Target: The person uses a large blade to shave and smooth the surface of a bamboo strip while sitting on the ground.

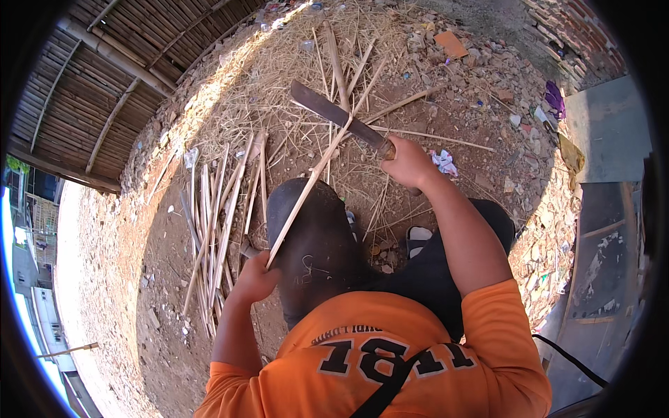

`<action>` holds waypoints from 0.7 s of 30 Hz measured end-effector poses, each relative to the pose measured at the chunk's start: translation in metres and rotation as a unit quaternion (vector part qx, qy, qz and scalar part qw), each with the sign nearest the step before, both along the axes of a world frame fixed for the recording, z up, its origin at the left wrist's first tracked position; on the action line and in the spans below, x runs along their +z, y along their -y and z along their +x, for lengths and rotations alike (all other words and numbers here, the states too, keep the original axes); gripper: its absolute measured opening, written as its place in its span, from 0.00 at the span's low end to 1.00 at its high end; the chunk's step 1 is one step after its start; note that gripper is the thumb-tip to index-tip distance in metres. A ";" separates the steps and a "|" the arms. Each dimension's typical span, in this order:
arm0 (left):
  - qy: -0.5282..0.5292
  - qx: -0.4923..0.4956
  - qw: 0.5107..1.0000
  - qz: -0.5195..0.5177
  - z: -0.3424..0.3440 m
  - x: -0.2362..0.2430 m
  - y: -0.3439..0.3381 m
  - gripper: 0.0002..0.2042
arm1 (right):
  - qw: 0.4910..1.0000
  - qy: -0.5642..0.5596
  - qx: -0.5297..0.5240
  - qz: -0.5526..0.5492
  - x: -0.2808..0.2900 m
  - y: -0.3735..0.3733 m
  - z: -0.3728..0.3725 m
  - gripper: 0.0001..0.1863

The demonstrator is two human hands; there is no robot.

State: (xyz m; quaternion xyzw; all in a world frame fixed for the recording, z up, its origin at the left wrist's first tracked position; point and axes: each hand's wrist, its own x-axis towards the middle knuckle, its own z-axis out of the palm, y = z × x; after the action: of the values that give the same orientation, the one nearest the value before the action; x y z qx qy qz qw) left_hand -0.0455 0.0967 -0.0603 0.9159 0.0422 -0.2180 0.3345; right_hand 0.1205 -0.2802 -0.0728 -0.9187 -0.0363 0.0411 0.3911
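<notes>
Pinching the near end of a long, pale, split-wood strip (300,205), the left hand (256,280) is curling its fingers around it, while the right hand (410,164) is gripping the brown handle of a broad, dark metal machete (324,108). The strip is slanting forward and rightward from the left hand, and the machete is crossing it ahead of the right hand; from above, I cannot tell whether the edge is biting or merely touching. If the blade were skidding along the grain, it could be sliding toward the left hand or the dark-trousered left knee (289,198) between the hands. A weak pinch could be letting the strip roll, and loose tan sticks (337,66) beyond the right hand could be snagging its far end.
</notes>
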 end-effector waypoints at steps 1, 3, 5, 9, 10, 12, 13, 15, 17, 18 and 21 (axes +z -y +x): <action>-0.004 0.000 1.000 0.001 -0.002 0.000 0.000 0.17 | 1.000 -0.004 0.000 0.001 -0.002 0.001 -0.001 0.21; 0.002 0.014 1.000 0.002 -0.002 0.004 0.002 0.17 | 0.983 -0.171 0.047 0.054 0.008 0.002 0.001 0.22; -0.018 0.024 1.000 -0.001 -0.001 0.009 0.003 0.17 | 0.989 -0.138 0.051 0.033 0.006 0.003 0.003 0.22; -0.008 0.020 1.000 -0.013 -0.003 0.002 0.002 0.17 | 0.995 0.035 -0.047 -0.084 0.008 -0.004 -0.001 0.28; -0.008 0.020 1.000 -0.013 -0.003 0.002 0.001 0.17 | 0.995 0.035 -0.047 -0.083 0.009 -0.001 0.001 0.28; -0.010 0.025 1.000 -0.003 0.000 0.011 0.008 0.17 | 0.998 -0.033 0.011 -0.043 0.014 0.014 0.008 0.28; -0.010 0.025 1.000 -0.004 0.000 0.009 0.006 0.17 | 0.998 -0.034 0.010 -0.043 0.016 0.022 0.008 0.28; 0.001 0.004 1.000 -0.005 0.000 0.007 0.000 0.17 | 0.995 -0.045 0.054 -0.068 0.022 0.035 0.008 0.28; 0.005 0.003 1.000 -0.005 0.000 0.009 0.002 0.17 | 0.997 -0.005 0.037 -0.074 0.018 0.041 0.007 0.25; 0.009 0.003 1.000 -0.005 -0.001 0.009 0.003 0.16 | 0.996 0.035 0.021 -0.079 0.016 0.042 0.006 0.23; 0.028 0.006 0.999 -0.024 -0.003 0.002 0.001 0.15 | 0.996 0.008 0.035 -0.080 0.018 0.038 0.009 0.26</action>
State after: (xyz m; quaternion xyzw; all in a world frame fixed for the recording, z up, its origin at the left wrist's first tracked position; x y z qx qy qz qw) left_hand -0.0485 0.0958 -0.0579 0.9128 0.0330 -0.1915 0.3591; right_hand 0.1296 -0.3186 -0.0550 -0.9455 -0.0681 0.0500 0.3145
